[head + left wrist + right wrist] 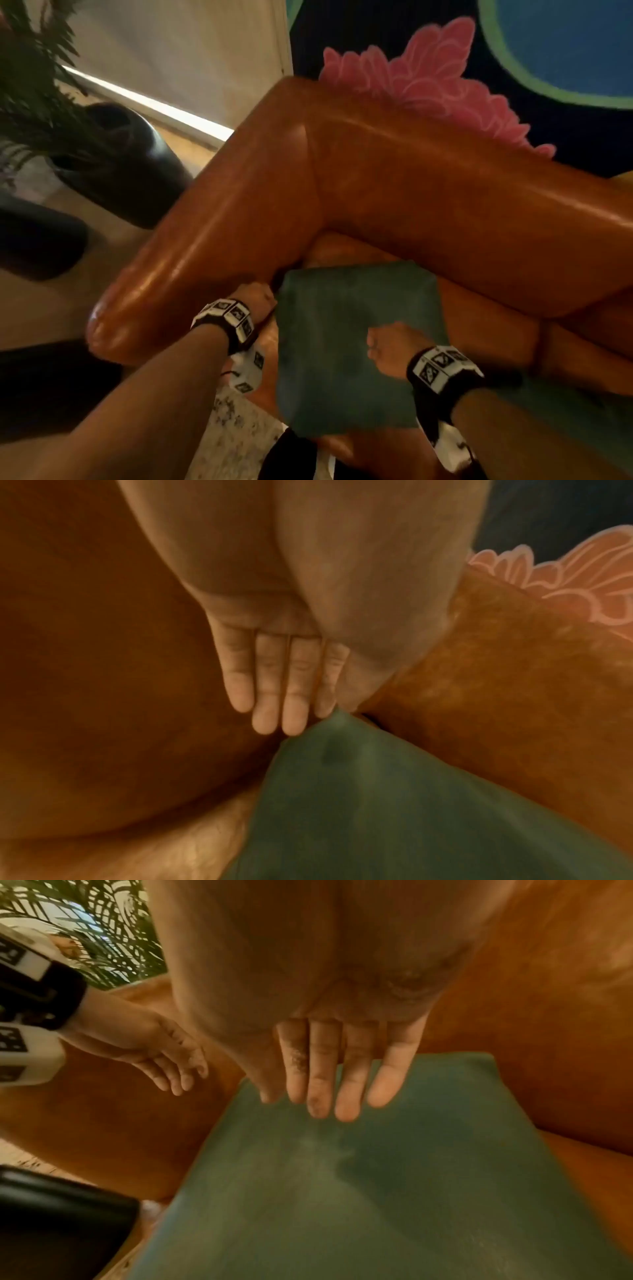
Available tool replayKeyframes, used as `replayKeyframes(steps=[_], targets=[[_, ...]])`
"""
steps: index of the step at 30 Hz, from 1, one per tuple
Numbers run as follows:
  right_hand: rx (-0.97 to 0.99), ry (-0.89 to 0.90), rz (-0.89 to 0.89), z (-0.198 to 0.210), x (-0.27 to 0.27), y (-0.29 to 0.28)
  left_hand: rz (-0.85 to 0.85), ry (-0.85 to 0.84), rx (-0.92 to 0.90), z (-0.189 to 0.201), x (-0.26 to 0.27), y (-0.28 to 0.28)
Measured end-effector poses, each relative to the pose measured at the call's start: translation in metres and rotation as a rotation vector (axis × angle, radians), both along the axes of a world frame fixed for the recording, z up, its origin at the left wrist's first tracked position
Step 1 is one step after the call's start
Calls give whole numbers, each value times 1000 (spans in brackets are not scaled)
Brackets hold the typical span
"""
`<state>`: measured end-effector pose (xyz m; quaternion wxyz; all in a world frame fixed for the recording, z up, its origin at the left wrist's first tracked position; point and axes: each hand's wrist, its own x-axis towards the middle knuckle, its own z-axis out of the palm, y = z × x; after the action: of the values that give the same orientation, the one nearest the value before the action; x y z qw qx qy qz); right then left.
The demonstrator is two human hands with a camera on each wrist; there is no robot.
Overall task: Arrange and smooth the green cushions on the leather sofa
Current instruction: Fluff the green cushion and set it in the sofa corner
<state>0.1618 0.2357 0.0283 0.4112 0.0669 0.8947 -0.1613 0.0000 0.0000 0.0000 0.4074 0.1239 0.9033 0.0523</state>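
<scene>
- A dark planter (113,161) holding a leafy plant (30,68) stands on the floor beyond the sofa's armrest (191,240), well apart from the work and no obstacle.
- The left hand (253,298) is released, fingers straight, at the green cushion's (346,346) far-left corner, wedged between the cushion and the armrest's inner face.
- The green cushion lies flat on the seat of the leather sofa (445,192), in the corner where armrest meets backrest, its near edge overhanging the seat's front.
- It looks soft and light, its napped cover showing stroke marks; I judge corners and edges best for shifting it, flat palms for smoothing.
- The right hand (387,349) is relaxed, fingers extended over the cushion's right half, grasping nothing.
- A painted wall with a pink motif (428,78) rises behind the backrest.
</scene>
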Motion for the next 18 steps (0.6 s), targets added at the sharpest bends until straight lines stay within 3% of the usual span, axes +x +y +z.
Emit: replayKeyframes(steps=[9,12,15,18], targets=[[87,2,-117,-75,-27,36,310,-11,72,-82,-29,39],[120,4,-150,-89,-31,38,390,-94,92,-96,-43,44],[153,-51,-142,-94,-31,38,308,-203,16,-100,-49,46],[165,-92,-154,-97,-34,37,65,-270,-33,-101,-46,53]])
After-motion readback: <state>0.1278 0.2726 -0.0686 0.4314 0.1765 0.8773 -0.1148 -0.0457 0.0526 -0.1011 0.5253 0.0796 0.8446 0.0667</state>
